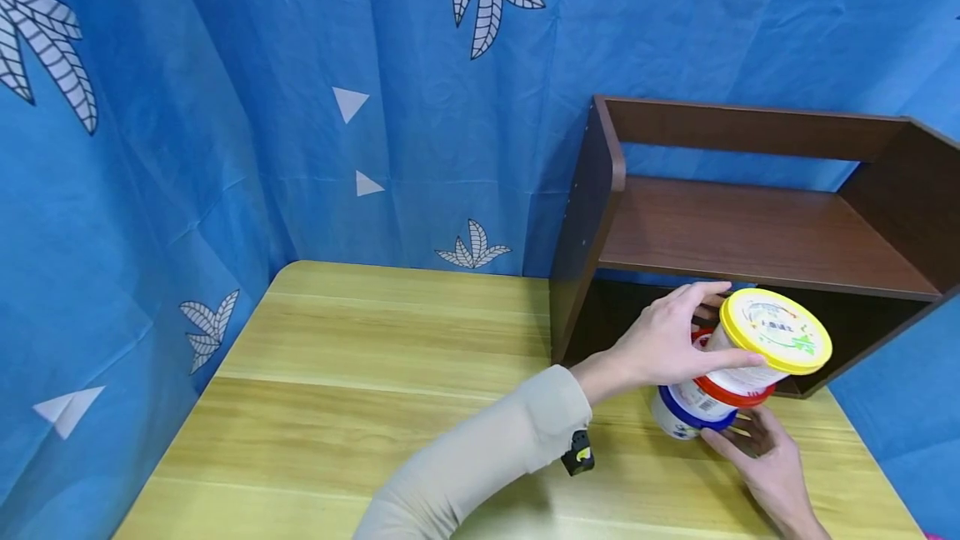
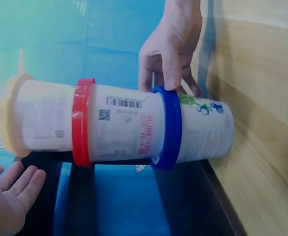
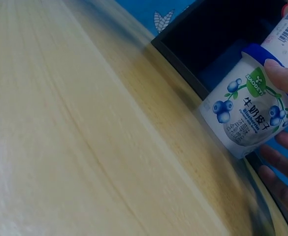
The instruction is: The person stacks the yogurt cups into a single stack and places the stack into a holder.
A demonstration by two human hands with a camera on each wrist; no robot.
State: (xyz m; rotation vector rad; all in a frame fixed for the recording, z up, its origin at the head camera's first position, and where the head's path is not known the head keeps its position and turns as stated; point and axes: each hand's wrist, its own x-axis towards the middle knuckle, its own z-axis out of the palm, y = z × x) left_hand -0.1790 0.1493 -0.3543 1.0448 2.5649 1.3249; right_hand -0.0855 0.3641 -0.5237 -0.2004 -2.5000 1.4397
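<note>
Three white tubs stand stacked in front of the shelf unit. The bottom tub, with a blue lid (image 1: 697,413), has blueberries printed on its side. A red-lidded tub (image 2: 124,125) is in the middle, and a yellow-lidded tub (image 1: 776,332) is on top. My left hand (image 1: 678,340) is at the top tub with fingers spread, thumb overlapping its side below the yellow lid in the head view. Low on the other side, my right hand (image 1: 768,461) grips the bottom tub, thumb on the blue lid (image 2: 172,128) and fingers around the far side.
Right behind the stack stands a dark brown shelf unit (image 1: 750,223), its lower compartment open to the front. The wooden table (image 1: 360,357) stretches to the left. A blue curtain (image 1: 300,65) with leaf prints hangs behind and beside it.
</note>
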